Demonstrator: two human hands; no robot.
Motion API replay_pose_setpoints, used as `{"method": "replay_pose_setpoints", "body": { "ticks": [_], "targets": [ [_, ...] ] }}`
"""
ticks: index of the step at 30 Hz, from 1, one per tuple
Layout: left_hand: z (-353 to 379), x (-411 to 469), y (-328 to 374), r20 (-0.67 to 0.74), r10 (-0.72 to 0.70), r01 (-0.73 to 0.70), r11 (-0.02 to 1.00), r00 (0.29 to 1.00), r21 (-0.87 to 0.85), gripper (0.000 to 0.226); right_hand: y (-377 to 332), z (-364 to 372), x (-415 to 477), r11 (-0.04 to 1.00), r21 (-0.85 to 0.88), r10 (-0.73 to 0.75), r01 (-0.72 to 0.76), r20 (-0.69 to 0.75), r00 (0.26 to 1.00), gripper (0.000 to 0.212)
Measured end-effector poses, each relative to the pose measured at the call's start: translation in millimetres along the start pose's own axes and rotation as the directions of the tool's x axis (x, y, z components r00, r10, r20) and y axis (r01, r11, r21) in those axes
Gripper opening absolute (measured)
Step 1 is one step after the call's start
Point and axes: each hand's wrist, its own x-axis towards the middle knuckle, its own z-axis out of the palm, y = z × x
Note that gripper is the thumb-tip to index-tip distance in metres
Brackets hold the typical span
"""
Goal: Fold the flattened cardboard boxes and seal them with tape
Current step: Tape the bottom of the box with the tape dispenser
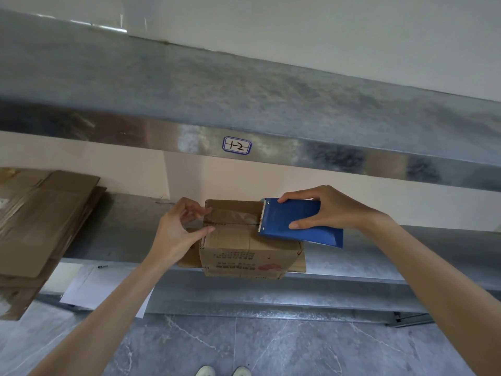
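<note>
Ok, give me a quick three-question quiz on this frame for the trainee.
1. Which hand holds the dispenser? A) left hand B) right hand C) neither
2. True or false: the box's top flaps stand open, with no tape on them.
3. Fill in: the flat boxes lie on the shelf to the box's ____.
Key: 1 B. 2 false: the flaps are down, and tape runs along the seam from the left hand's pinch to the dispenser. 3 left.
</note>
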Motion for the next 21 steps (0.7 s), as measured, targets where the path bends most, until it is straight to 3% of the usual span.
{"method": "replay_pose_setpoints", "body": {
  "ticks": [9, 14, 21],
  "targets": [
    [-1, 1, 5, 0.007, -0.04, 0.04, 0.999, 0.999, -0.007, 0.042, 6, 1, 6, 1.0, -0.027, -0.004, 0.004, 0.009, 1.0, 0.045],
    [-7, 4, 10, -0.052, -0.196, 0.192, 0.979, 0.979, -0.075, 0.014, 8, 0, 10, 0.999, -0.045, -0.005, 0.007, 0.029, 1.0, 0.045],
    [-2, 1, 9, -0.12, -0.31, 0.308, 0.951, 0.943, -0.028, 0.015, 8, -2, 14, 0.997, -0.073, -0.014, 0.017, 0.05, 0.999, 0.046]
  ]
}}
